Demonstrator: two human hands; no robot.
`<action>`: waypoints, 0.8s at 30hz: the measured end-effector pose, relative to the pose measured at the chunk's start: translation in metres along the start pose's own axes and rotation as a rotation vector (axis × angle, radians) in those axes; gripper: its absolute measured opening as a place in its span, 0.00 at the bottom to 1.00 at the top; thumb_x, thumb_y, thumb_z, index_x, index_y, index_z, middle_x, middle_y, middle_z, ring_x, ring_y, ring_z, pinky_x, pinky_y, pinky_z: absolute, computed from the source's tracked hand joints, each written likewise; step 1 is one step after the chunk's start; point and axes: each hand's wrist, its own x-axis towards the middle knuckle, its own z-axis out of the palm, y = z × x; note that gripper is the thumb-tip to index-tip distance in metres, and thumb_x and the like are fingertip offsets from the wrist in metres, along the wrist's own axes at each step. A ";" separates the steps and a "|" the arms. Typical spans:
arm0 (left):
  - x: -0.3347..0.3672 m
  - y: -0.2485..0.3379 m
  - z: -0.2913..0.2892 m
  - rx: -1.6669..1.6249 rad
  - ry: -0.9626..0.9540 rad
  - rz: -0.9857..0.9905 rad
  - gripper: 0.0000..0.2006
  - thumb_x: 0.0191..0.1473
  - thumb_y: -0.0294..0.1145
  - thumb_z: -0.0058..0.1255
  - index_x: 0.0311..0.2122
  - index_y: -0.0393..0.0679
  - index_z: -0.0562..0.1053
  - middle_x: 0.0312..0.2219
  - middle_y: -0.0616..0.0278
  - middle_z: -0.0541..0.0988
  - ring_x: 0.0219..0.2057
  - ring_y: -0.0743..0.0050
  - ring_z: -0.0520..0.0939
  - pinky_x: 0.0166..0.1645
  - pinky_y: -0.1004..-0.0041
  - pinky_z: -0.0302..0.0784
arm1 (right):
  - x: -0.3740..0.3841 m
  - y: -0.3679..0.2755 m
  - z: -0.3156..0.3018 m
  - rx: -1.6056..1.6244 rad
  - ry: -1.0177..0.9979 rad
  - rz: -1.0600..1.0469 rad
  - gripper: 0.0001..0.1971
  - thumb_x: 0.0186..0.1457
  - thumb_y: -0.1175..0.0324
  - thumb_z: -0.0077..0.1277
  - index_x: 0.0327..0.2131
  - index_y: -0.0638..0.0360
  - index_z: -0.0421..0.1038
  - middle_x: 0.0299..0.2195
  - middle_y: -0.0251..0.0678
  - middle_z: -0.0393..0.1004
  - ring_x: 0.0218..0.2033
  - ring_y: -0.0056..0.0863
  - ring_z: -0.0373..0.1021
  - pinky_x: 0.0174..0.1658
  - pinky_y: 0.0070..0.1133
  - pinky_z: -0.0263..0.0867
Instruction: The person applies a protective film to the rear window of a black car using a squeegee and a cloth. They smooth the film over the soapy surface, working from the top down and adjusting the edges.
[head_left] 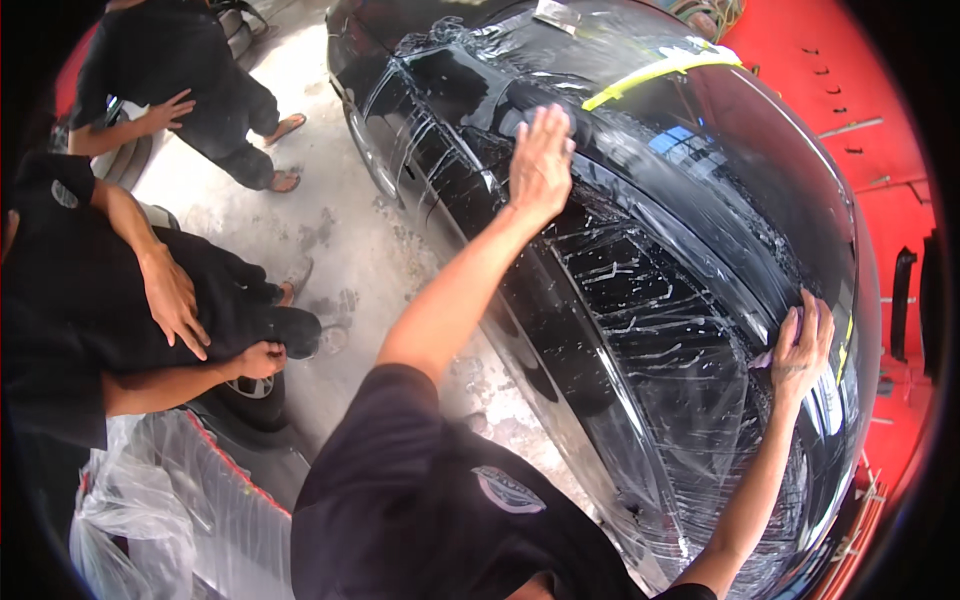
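My left hand (541, 165), at one o'clock, lies flat against the black car (570, 370), fingers straight and gripping nothing. My right hand (803, 350), at three o'clock, has bent fingers by a small purplish thing (763, 359); I can't tell whether they grasp it. The wet clear film (700, 400) creases over the side windows at four o'clock. I'd judge light, even palm pressure best, easing folds outward, clear of the yellow strip (660, 72) at one o'clock.
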 end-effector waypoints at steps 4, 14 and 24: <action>0.037 -0.053 -0.007 0.132 0.107 -0.305 0.24 0.72 0.37 0.35 0.64 0.32 0.67 0.68 0.39 0.64 0.71 0.42 0.61 0.74 0.47 0.53 | 0.013 -0.009 0.000 0.039 -0.006 -0.029 0.17 0.64 0.68 0.53 0.55 0.55 0.75 0.51 0.47 0.74 0.52 0.49 0.72 0.55 0.38 0.70; 0.017 -0.054 0.012 0.066 0.221 -0.443 0.24 0.73 0.39 0.33 0.66 0.34 0.65 0.70 0.40 0.61 0.73 0.44 0.58 0.74 0.46 0.51 | 0.017 -0.006 -0.002 0.010 0.024 -0.051 0.15 0.65 0.66 0.53 0.53 0.56 0.76 0.49 0.46 0.75 0.51 0.48 0.73 0.53 0.38 0.71; 0.005 -0.014 -0.008 -0.064 0.082 -0.499 0.25 0.73 0.38 0.35 0.69 0.35 0.63 0.73 0.47 0.56 0.75 0.49 0.53 0.76 0.47 0.45 | 0.009 -0.004 0.000 0.025 0.015 -0.054 0.15 0.65 0.67 0.53 0.53 0.56 0.76 0.50 0.45 0.75 0.51 0.47 0.73 0.53 0.38 0.70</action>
